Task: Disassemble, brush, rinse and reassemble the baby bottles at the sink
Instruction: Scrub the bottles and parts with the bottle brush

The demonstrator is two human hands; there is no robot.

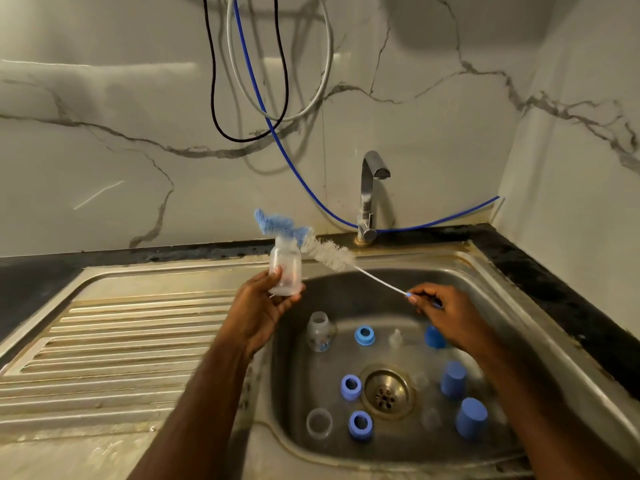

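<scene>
Stainless steel draining board (114, 327) fills the left of the frame, nothing being done on it. Just left of centre, a clear bottle (285, 270) is gripped upright around its base by the left hand (258, 311), mouth up so the brush can be fed in. The bottle brush (304, 242) is angled across its rim (blue sponge tip past the mouth, not inside yet), its wire handle pinched by the right hand (446, 315) at centre right. Down in the sink (540, 327), lower right, another bottle (320, 332), blue rings (364, 335) and caps (471, 419) are parked awaiting their turn.
</scene>
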